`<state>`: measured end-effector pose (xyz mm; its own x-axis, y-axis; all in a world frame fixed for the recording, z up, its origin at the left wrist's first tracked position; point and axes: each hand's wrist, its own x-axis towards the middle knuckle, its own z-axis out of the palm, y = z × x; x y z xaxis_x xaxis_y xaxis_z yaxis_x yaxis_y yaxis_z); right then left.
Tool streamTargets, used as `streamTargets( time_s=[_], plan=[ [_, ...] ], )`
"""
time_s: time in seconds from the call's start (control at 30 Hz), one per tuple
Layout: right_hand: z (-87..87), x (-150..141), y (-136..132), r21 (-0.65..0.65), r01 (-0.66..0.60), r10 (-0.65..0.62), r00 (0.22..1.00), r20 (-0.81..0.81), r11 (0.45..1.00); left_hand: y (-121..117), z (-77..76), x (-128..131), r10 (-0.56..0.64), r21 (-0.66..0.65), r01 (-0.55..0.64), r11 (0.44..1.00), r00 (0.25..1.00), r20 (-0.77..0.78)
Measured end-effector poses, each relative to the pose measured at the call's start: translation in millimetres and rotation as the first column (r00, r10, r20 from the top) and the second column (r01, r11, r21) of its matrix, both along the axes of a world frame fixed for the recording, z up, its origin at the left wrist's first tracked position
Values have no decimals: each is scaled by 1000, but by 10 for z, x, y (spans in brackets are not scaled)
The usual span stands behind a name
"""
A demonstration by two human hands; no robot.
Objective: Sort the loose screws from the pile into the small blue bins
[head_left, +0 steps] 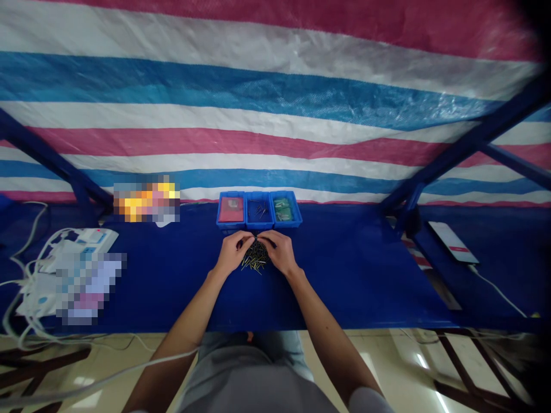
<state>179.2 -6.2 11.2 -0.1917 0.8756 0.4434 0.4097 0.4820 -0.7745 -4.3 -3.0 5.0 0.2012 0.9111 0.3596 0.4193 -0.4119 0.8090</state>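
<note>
My left hand and my right hand meet over a heap of small screws, dark and brass-coloured, on the blue table. Thumb and fingers of each hand are pinched together, the fingertips of both almost touching. What lies between them is too small to make out. Just beyond the hands stand three joined blue bins. A red flat item lies in the left bin, a few loose screws are in the middle one, and green-tinted small packets fill the right one.
White power strips and tangled cables lie on the left of the blue table, near blurred items. At the right, a phone is plugged into a cable. Blue frame bars and a striped plastic sheet stand behind.
</note>
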Motion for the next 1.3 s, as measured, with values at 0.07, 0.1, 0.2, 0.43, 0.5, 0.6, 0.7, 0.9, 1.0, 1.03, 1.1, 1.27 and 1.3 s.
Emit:
streamTargets(
  time_s=[0.07, 0.1, 0.2, 0.43, 0.5, 0.6, 0.7, 0.9, 1.0, 1.03, 1.1, 1.27, 1.3],
  plan=[
    [-8, -20, -1, -3, -12, 12, 1000, -19, 1000, -2, 8, -1, -14, 15, 14, 1000, 1000, -17],
    [-14, -27, -1, -2, -17, 16, 1000, -23, 1000, -4, 14, -2, -13, 21, 14, 1000, 1000, -17],
    [-41, -33, 3, 13, -18, 18, 1000, -25, 1000, -12, 28, -10, 2, 29, -2, 1000, 1000, 0],
    [-118, -29, 15, 42, -24, 22, 999, 28, 999, -11, 1, -14, -36, 20, 37, 999, 999, -36],
    [-125, -25, 12, 71, -45, 41, 998, 55, 996, -7, -8, -13, -54, 26, 55, 998, 997, -48],
    [-116, -12, 0, 83, -66, 56, 992, 115, 994, -2, -9, -9, -73, 38, 75, 996, 996, -45],
    [-91, -6, -16, 61, -67, 53, 977, 205, 996, 1, -5, -5, -77, 48, 79, 996, 996, -37],
    [-39, -46, -43, -5, -58, 57, 949, 309, 998, 3, -15, -9, -59, 52, 60, 997, 998, -18],
    [-9, -66, -60, -31, -86, 92, 956, 279, 996, 4, -24, -14, -48, 63, 49, 997, 999, -10],
    [-1, -71, -64, -39, -95, 102, 959, 266, 995, 5, -26, -14, -46, 65, 47, 997, 999, -11],
    [5, -80, -67, -58, -103, 114, 965, 238, 993, 4, -29, -13, -46, 69, 46, 997, 999, -10],
    [-40, -128, -46, -60, -65, 76, 976, 206, 996, 0, -32, -7, -68, 94, 69, 993, 998, -11],
    [-53, -140, -40, -50, -52, 61, 977, 202, 997, 0, -34, -7, -78, 99, 78, 992, 997, -12]
  ],
)
